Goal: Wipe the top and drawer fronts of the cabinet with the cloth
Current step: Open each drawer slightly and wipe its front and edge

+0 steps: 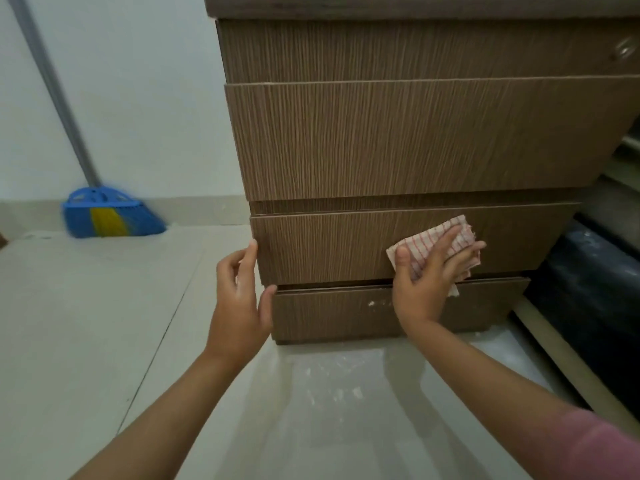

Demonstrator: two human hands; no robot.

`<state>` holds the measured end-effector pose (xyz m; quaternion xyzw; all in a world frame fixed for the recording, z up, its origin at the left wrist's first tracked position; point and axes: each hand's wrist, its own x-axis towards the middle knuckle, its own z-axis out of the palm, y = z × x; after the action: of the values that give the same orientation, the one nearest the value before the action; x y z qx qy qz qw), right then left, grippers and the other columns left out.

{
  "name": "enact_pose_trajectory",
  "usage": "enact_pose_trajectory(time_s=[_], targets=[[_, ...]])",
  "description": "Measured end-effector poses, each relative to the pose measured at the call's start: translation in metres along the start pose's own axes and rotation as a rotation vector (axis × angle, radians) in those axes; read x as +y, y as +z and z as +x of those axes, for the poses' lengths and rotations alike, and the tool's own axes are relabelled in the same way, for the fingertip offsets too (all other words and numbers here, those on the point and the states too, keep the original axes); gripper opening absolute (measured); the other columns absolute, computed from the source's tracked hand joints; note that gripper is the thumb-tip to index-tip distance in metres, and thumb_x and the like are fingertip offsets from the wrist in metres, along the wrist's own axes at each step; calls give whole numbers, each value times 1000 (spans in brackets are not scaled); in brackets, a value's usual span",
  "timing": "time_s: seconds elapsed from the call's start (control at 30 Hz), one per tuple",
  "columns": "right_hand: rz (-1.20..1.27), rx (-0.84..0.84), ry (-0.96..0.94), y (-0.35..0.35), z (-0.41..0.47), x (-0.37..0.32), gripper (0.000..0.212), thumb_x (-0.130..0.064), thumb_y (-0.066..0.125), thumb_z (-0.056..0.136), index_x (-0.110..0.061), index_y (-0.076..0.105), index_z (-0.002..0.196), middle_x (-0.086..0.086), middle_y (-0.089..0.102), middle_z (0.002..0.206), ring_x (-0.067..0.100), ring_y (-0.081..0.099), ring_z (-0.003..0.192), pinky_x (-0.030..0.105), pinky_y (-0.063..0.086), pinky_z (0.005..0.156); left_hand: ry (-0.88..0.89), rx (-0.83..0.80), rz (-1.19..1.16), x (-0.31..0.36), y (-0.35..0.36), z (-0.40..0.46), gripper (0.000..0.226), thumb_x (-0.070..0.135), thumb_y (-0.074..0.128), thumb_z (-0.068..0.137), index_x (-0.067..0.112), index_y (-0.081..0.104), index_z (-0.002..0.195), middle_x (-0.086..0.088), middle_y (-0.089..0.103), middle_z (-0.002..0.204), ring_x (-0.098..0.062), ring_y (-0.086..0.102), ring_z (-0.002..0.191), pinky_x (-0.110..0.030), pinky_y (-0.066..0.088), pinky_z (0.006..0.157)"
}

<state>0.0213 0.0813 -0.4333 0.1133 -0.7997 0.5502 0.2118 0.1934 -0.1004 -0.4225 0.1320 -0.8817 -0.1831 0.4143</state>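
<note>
Folded white cloth with thin red check lines (441, 242): pressed flat against the front of the third drawer (329, 249) of the brown wood-grain laminate cabinet (398, 140), toward that drawer's right half. A loose corner of the cloth hangs below the drawer's lower edge, over the gap above the bottom drawer (329, 313).

Right hand (427, 277): lies over the cloth, fingers straight and spread, thumb up along the cloth's left edge. It pushes the cloth onto the drawer front; no pinch seen.

Left hand (239, 294): at the cabinet's left front corner. Fingers extended and relaxed; fingertips touch the left edge of the third drawer, thumb rests near the top left corner of the bottom drawer. Holds nothing.

Cabinet: four drawer fronts visible, the second and third standing slightly proud of the ones above them. Round metal lock or knob (625, 50) at upper right of the top drawer, blurred. Whitish specks on the bottom drawer front beside the right wrist.

Surroundings: pale glossy tiled floor (86, 323), white smears on the tile before the cabinet. Blue plastic broom with blue and yellow bristles (107, 213) leans on the white wall (138, 81) to the left, well apart from the cabinet. Dark object (588, 271) just right of the cabinet, not identifiable. Pink sleeve (606, 448) on the right arm.

No legible writing or brand marks.
</note>
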Motion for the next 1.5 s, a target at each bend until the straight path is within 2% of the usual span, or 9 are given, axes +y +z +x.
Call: enact_pose_trajectory(time_s=[0.2,0.4,0.57,0.7,0.77,1.03,1.17,1.3,1.5], targets=[[11,-6,55,3,-7,-2,80,-52,42,90,-32,-11,147,10,-26,154,32,-21,141,57,8,114,-73,-128,90,-19,23,-37,36,9,62,85,2,52,119,-13,48,111,-23,52,100,-27,47,85],[47,51,62,6,-10,0,65,-39,38,98,-33,-4,147,8,-13,158,26,-13,144,60,28,108,-163,-112,101,-20,36,-32,30,1,59,85,-2,59,115,-13,58,108,-28,52,97,-27,42,82],[68,74,69,0,-12,0,59,-37,39,98,-41,4,146,4,10,158,29,11,144,44,37,105,-212,-65,80,-17,39,-21,18,-1,58,85,-2,65,101,-13,62,95,-28,56,87,-25,40,76],[93,-23,131,-8,-33,3,57,-37,38,98,-38,10,147,3,19,157,28,17,143,39,32,108,-215,-65,86,-20,36,-15,14,-3,58,84,-3,68,95,-14,63,87,-29,57,80,-27,41,71],[90,-93,182,-9,-53,5,57,-42,35,96,-43,7,146,4,19,157,30,19,143,46,32,109,-211,-75,92,-21,35,-14,14,-3,58,84,-2,68,94,-13,64,86,-29,58,80,-26,41,70],[121,-328,314,8,-113,-39,57,-32,37,98,-33,8,148,-1,-2,159,26,6,145,45,25,114,-181,-92,58,-18,20,-20,12,-4,60,82,0,70,86,-10,63,79,-26,58,73,-26,39,65],[75,-396,384,39,-129,-74,57,-28,35,100,-30,6,148,-2,-24,154,26,-12,144,40,18,113,-151,-118,17,-16,6,-28,10,-5,64,78,1,71,82,-8,63,75,-21,56,67,-23,37,63],[-48,-402,426,62,-143,-87,56,-27,41,98,-35,16,147,3,-39,148,32,-23,141,47,2,115,-153,-158,-10,-17,-1,-28,9,-3,66,77,3,71,80,-6,64,75,-20,57,67,-24,38,62],[-137,-335,433,65,-142,-81,58,-35,43,96,-34,17,148,7,-37,149,34,-19,142,47,-1,115,-147,-170,-24,-15,-2,-28,8,-2,66,78,3,71,82,-7,64,76,-20,58,69,-24,40,63]])
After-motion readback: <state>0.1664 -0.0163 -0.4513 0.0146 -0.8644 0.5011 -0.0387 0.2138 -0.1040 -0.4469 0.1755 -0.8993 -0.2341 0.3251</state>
